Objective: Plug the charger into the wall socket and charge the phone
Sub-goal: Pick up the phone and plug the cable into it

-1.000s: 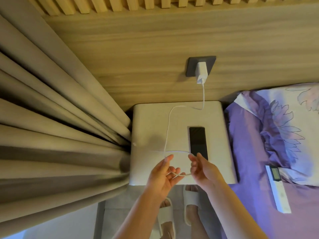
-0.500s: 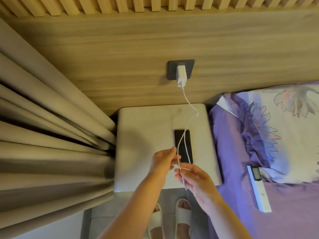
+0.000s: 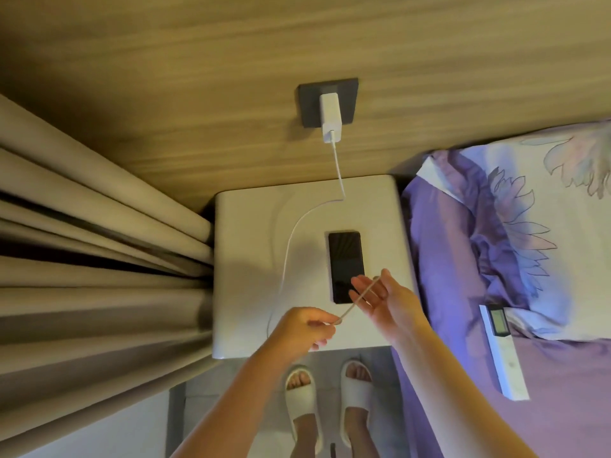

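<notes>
Both hands hold my thin white charging cable above the black phone. Left hand fingers pinch it closed; right hand fingers stay loosely spread, cable crossing them.

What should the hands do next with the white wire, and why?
Probably slide the right hand along the cable to its free end. The charger already sits in the socket, the phone lies unplugged on the nightstand, and the left hand pinches the cable.

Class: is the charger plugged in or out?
In: the charger sits in the wall socket, cable hanging down.
</notes>
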`<action>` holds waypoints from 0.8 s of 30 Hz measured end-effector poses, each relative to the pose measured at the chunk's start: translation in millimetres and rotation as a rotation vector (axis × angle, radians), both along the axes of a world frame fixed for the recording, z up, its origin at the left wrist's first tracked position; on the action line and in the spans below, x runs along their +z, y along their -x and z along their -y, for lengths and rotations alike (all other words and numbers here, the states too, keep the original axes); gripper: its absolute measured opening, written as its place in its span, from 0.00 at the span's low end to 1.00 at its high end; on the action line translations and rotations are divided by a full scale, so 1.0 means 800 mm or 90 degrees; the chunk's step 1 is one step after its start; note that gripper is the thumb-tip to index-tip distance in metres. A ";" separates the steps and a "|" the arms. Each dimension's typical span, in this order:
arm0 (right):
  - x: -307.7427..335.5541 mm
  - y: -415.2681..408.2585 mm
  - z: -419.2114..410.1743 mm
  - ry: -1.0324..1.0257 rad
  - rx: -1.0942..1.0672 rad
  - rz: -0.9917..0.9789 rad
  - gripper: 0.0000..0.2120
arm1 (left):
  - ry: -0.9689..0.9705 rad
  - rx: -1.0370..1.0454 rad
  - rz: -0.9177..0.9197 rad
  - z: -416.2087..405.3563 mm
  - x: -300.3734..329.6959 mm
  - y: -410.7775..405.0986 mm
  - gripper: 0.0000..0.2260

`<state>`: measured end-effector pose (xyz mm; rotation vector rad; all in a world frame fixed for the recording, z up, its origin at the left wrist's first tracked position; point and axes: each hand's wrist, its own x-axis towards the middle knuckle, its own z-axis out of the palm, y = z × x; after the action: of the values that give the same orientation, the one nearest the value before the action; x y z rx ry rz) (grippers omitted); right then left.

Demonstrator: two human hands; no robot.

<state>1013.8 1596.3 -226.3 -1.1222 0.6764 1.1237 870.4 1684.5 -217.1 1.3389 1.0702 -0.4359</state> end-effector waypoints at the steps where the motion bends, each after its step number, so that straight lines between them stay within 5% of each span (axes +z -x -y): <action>1: -0.004 -0.004 -0.002 0.045 0.015 0.013 0.11 | -0.009 -0.038 -0.014 0.000 -0.002 0.003 0.11; 6: -0.037 -0.020 0.009 0.214 0.136 0.092 0.11 | -0.005 -0.127 -0.070 -0.005 -0.027 0.007 0.11; 11: -0.071 -0.030 0.008 0.269 0.234 0.180 0.12 | 0.008 0.051 -0.047 -0.010 -0.066 -0.026 0.18; 17: -0.090 -0.037 -0.005 0.262 0.310 0.246 0.09 | 0.119 0.374 -0.088 -0.019 -0.093 -0.089 0.14; 24: -0.109 -0.029 -0.010 0.283 0.360 0.310 0.10 | 0.054 0.325 -0.119 -0.022 -0.113 -0.108 0.18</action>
<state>1036.8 1604.5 -313.4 -1.9732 0.2206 1.1187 957.0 1702.4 -307.5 0.9159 1.4784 -0.2225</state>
